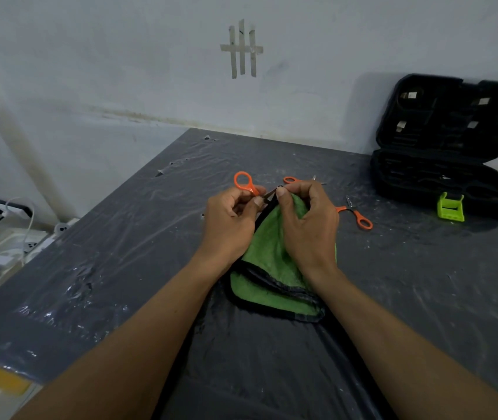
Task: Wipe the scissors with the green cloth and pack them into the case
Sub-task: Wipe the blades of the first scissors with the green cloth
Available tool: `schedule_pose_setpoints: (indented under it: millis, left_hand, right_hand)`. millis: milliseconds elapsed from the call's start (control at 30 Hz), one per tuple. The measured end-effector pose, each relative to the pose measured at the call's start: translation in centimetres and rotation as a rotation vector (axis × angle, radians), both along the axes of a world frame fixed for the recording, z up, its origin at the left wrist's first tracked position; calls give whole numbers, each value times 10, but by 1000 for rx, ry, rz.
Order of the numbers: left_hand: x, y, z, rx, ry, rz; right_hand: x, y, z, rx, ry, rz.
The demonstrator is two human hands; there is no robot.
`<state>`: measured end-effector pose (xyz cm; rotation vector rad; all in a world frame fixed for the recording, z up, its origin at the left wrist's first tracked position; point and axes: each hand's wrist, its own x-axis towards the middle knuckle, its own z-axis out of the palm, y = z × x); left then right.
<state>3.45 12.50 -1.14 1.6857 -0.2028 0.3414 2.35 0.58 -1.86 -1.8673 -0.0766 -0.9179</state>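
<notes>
Scissors (244,182) mid-wipe at bench (120,253) centre: left hand (229,219) fingers gripping the handle, right hand (308,225) fingers pinching green cloth (272,268) round the blade. Second pair (289,179) loose at 12 o'clock, third pair (361,219) at 3; case (423,183) open at 2 o'clock, packing seemingly all ahead.

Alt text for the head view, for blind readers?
The left hand holds orange-handled scissors while the right hand pinches a green cloth round the blades, over a table. A second pair and a third lie beyond, near an open black case.
</notes>
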Motion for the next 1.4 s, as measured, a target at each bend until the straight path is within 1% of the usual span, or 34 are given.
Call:
schedule_pose_setpoints:
  millis: [133, 200, 267, 367, 500, 733, 1033, 1233, 1400]
  left_hand:
    - [-3, 1, 3, -85, 15, 36]
    - [-1, 1, 3, -169, 58, 62]
    - [2, 1, 2, -251, 117, 82]
    - [3, -3, 0, -314, 165, 92]
    - [3, -9, -3, -329, 132, 100]
    - [0, -16, -5, -297, 61, 77]
    - [-4, -14, -3, -295, 89, 71]
    - [-4, -13, -2, -327, 113, 60]
    - [-4, -12, 0, -377, 133, 95]
  right_hand:
    - [1, -5, 2, 98, 46, -29]
    - [0, -5, 3, 112, 54, -8]
    - [-2, -3, 3, 85, 52, 23]
    - [-2, 2, 4, 15, 32, 51]
    - [0, 4, 3, -38, 44, 66]
    - [2, 5, 3, -60, 65, 62]
    - [3, 6, 1, -65, 110, 1]
    - [3, 5, -1, -55, 128, -21]
    - [4, 3, 0, -28, 101, -18]
